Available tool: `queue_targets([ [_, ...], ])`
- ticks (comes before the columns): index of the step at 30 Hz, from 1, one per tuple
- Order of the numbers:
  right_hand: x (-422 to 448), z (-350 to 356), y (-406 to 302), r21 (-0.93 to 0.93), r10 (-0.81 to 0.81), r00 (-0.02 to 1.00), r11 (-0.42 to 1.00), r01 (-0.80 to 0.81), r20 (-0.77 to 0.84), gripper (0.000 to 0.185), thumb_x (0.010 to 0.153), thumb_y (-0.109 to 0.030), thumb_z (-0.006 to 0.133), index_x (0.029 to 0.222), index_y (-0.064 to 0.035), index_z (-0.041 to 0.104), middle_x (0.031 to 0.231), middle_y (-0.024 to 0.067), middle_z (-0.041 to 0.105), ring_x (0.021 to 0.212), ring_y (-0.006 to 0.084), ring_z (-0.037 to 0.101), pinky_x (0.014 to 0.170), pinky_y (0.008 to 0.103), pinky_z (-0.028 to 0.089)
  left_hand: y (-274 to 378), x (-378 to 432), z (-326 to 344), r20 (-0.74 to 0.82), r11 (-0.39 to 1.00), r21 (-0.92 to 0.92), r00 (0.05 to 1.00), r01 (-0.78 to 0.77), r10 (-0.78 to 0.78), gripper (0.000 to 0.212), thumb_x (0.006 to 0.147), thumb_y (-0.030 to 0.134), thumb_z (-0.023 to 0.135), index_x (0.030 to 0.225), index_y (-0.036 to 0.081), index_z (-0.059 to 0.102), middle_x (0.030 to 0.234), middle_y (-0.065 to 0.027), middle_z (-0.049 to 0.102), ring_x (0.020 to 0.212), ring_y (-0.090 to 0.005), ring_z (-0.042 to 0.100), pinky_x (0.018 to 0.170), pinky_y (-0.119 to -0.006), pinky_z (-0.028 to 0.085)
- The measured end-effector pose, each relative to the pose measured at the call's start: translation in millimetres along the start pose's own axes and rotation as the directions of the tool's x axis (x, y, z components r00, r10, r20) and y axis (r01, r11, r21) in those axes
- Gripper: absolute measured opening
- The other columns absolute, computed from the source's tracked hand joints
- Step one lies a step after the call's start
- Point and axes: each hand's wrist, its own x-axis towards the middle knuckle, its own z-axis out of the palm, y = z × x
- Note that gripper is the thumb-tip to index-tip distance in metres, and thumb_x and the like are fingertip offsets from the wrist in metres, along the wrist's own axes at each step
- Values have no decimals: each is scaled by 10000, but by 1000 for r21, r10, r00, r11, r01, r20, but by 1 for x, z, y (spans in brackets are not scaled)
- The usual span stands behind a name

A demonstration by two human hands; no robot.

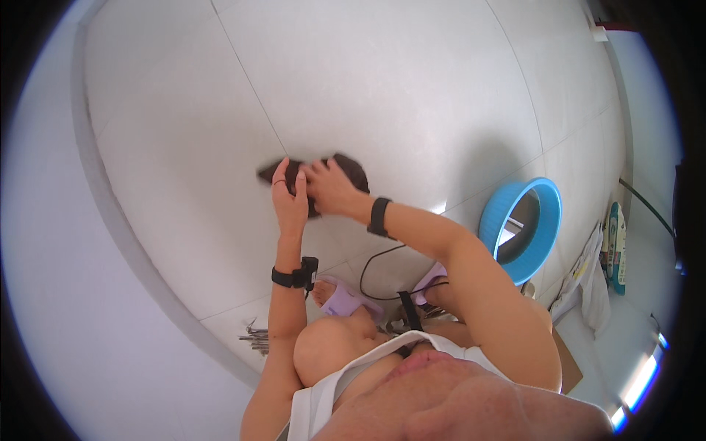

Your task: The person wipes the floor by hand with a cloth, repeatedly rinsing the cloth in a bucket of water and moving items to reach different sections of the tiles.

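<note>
A dark brown, soft-looking item, perhaps cloth, is between my hands above the tiled floor; its kind is hard to tell. My left hand grips its left part, fingers up and thumb along the near side. Over its middle lies my right hand, fingers bent and slightly blurred, so whether they close on it cannot be told. The item sticks out to the left and to the upper right of my fingers. Black bands circle both wrists, and a small black device sits on the left one.
A blue plastic basin with dark water stands right of my right arm. A black cable curves near my feet in purple slippers. Metal hangers or wires lie by my left forearm. A white wall bounds the floor at left.
</note>
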Motion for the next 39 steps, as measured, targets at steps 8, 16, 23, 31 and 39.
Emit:
queue_targets([
  [8, -53, -58, 201, 223, 513, 858, 836, -501, 6, 560, 741, -189, 677, 1273, -364, 704, 1510, 93, 521, 1287, 380, 540, 1015, 544, 475, -16, -24, -27, -97, 983, -54, 978, 178, -183, 525, 1045, 245, 619, 1502, 16, 496, 1489, -166, 556, 1349, -290, 546, 1128, -423, 434],
  [16, -83, -44, 116, 221, 299, 946, 921, -320, 125, 605, 779, -185, 703, 1358, -352, 655, 1344, 134, 541, 1191, 370, 556, 914, 505, 518, 5, -3, -14, -69, 987, -119, 991, 106, -114, 519, 1046, 231, 618, 1498, 7, 495, 1497, -140, 549, 1348, -268, 541, 1122, -407, 440],
  [23, -122, 8, -49, 231, -174, 944, 967, 110, 279, 448, 853, -190, 699, 1276, -334, 726, 1358, 90, 527, 1249, 293, 508, 877, 496, 460, 17, 4, -22, -70, 993, -94, 995, 69, -75, 519, 1046, 241, 613, 1484, -13, 498, 1496, -135, 546, 1342, -257, 535, 1116, -401, 443],
  [31, -218, -41, 109, 317, 169, 927, 906, -280, 334, 506, 671, -134, 810, 1142, -310, 751, 1334, 77, 559, 1258, 330, 540, 921, 483, 495, 18, -5, -18, -11, 988, -87, 991, 130, -132, 527, 1048, 232, 608, 1494, -20, 482, 1508, -149, 530, 1355, -266, 525, 1114, -392, 449],
  [39, -245, -78, 228, -273, 532, 756, 846, -458, 382, 302, 781, -81, 734, 1022, -256, 779, 1313, 29, 586, 1130, 295, 615, 813, 444, 540, 29, 2, -10, 73, 993, -82, 994, 86, -80, 534, 1044, 217, 619, 1495, -32, 481, 1509, -167, 527, 1365, -257, 521, 1121, -389, 442],
])
